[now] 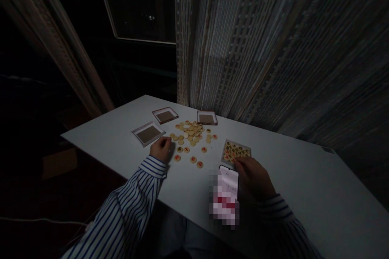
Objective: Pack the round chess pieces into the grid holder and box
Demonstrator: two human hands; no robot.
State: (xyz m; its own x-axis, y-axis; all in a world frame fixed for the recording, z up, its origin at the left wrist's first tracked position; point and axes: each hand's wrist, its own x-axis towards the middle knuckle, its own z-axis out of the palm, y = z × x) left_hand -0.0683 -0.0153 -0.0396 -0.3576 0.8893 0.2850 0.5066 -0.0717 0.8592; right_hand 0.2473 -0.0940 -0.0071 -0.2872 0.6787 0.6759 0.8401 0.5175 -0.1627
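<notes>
My right hand (254, 176) reaches to the near edge of a small box (249, 151) filled with rows of round Chinese chess pieces marked in red and black. Its fingertips are pinched on a Chinese chess piece (234, 160) at the box's near side, partly hidden by the fingers. My left hand (160, 149) rests on the table with the fingers curled in; whatever they may hold is hidden. To the right of that hand, a loose heap of Chinese chess pieces (191, 132) spreads out, some showing red or black characters, others blank side up.
Three shallow open trays with brown bottoms stand farther back: a near-left tray (148, 133), a rear-left tray (165, 115) and a rear tray (207, 118). A lit phone (228, 182) lies before my right hand. Curtains (219, 40) hang behind the white table (291, 178).
</notes>
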